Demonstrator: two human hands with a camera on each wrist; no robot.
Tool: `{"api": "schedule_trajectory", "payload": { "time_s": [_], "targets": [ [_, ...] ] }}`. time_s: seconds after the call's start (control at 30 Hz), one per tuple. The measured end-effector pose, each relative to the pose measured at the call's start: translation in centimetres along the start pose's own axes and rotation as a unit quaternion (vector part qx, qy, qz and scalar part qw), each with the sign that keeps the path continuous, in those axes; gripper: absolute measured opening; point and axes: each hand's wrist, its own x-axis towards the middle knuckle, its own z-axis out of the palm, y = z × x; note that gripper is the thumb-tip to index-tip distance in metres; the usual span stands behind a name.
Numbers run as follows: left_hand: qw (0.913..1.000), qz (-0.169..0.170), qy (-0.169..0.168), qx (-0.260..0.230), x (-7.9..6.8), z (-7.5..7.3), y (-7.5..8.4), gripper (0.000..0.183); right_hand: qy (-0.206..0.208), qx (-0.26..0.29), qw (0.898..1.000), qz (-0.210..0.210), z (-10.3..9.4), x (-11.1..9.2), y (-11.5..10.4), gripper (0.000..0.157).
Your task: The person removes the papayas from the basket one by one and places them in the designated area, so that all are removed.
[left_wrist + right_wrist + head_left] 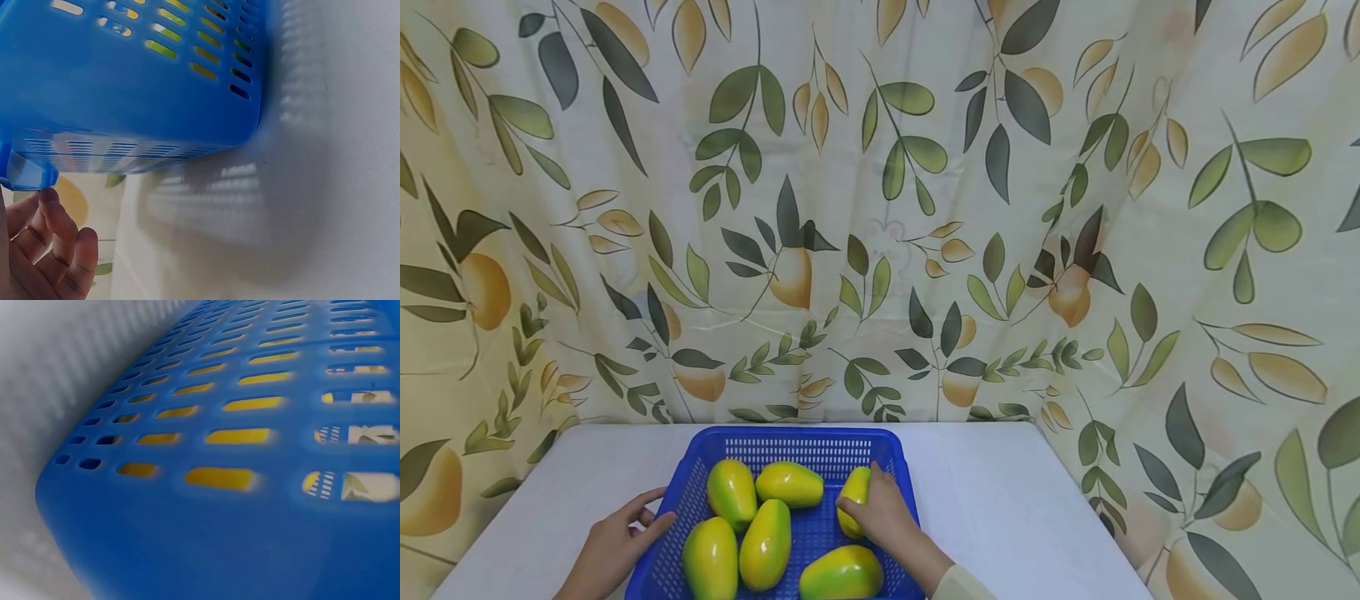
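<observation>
A blue plastic basket (805, 432) with slotted walls holds several yellow-green mangoes. My right hand (883, 508) reaches over its right side and grips one mango (852, 500), thumb on the near side; the hand covers part of the fruit. At the left rim is my left hand (617, 537), its thumb and fingertips against the rim and the fingers loosely bent. The left wrist view shows those fingers (62, 244) just beyond the basket's rim corner. Only the basket's slotted wall (187, 531) appears in the right wrist view, with yellow fruit behind the slots; the right hand is out of that view.
The basket stands on a table with a white cover (992, 500). Other mangoes lie inside: an upright one (765, 546) left of centre and one lying sideways (841, 573) near the front. A leaf-and-fruit patterned curtain (880, 250) hangs behind and at both sides.
</observation>
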Motion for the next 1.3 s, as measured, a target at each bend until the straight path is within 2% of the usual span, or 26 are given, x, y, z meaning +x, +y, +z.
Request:
{"api": "schedule_trajectory", "payload": {
  "time_s": [0.37,0.7,1.07,1.3],
  "targets": [
    [0.9999,-0.009,0.006,-0.009,-0.1,0.0,0.0,0.079,-0.004,-0.009,1.000,0.014,0.4,0.3,0.3,0.089],
    [0.9978,-0.029,-0.012,-0.057,0.1,-0.2,0.2,0.082,0.002,-0.015,1.000,-0.001,1.1,0.6,0.8,0.088],
    [0.9977,-0.034,-0.008,-0.059,0.1,-0.2,0.0,0.082,0.012,-0.007,1.000,-0.024,1.8,0.6,1.2,0.075],
    [0.9978,-0.034,-0.006,-0.056,0.1,-0.2,-0.3,0.082,0.022,-0.011,0.999,-0.021,2.4,0.8,1.4,0.075]
  ]
}}
